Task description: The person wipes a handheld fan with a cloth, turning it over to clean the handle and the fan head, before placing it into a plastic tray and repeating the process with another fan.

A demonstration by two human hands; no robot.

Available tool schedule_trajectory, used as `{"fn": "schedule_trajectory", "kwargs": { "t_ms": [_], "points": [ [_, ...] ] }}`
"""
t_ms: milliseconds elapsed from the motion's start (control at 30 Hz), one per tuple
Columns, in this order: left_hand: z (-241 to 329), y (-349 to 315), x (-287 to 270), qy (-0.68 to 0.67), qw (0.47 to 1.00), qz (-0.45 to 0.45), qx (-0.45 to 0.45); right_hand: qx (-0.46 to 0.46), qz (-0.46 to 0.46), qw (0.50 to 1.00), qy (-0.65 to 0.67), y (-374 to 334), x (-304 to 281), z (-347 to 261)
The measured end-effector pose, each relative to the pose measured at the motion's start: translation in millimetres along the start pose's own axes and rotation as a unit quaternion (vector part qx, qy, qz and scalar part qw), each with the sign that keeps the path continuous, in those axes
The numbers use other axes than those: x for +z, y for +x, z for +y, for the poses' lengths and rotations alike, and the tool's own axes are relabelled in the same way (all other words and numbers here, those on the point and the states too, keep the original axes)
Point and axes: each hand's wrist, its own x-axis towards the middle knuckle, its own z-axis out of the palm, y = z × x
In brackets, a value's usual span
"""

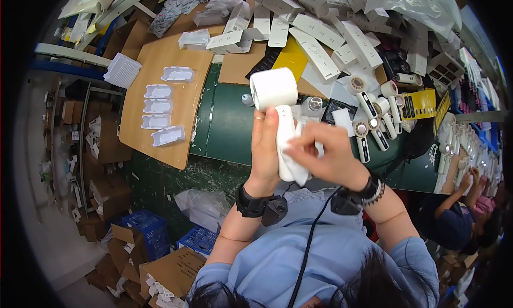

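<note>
A white handheld fan with a wide cylindrical head stands upright in front of me, its head at the top. My left hand is closed round its handle from the left side. On the right, my right hand pinches a white cloth against the lower handle. Part of the handle is hidden by the fingers and the cloth. Beyond my right hand lie several similar fans, some with dark strips on their handles. A clear round container sits just behind the hands.
A light wooden board on the green table bears several white plastic trays. Many white boxes are heaped at the back. Blue crates and cartons stand at lower left. Another person works at far right.
</note>
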Motion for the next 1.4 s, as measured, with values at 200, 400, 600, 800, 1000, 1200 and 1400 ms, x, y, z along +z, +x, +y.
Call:
{"fn": "schedule_trajectory", "kwargs": {
  "t_ms": [200,400,600,800,1000,1200,1400],
  "points": [
    [-3.9,2.5,-1.8,0.021,0.999,-0.033,-0.008,-0.013,-0.015,0.999,-0.037,2.8,-6.0,4.1],
    [-2.1,-2.3,-1.5,-0.004,0.998,-0.057,-0.018,-0.063,-0.027,0.996,-0.05,-11.8,-5.7,1.2],
    [-2.3,-5.9,16.5,-0.073,0.995,-0.032,-0.051,-0.024,0.065,0.998,0.005,15.7,-26.1,13.3],
    [-8.0,-0.6,-3.5,-0.068,0.986,-0.131,-0.075,0.021,0.19,0.962,0.195,-11.5,-61.4,55.7],
    [-24.9,-2.5,-38.8,-0.089,0.99,-0.032,-0.108,0.2,0.268,0.913,0.232,-87.4,-108.1,134.1],
    [-39.9,2.2,-38.7,-0.082,0.985,-0.022,-0.148,0.293,0.142,0.938,-0.118,-126.6,-79.7,223.5],
    [-41.8,-0.8,-25.5,-0.062,0.991,-0.025,-0.119,0.232,0.124,0.84,-0.474,-87.1,-53.6,241.1]
  ]
}}
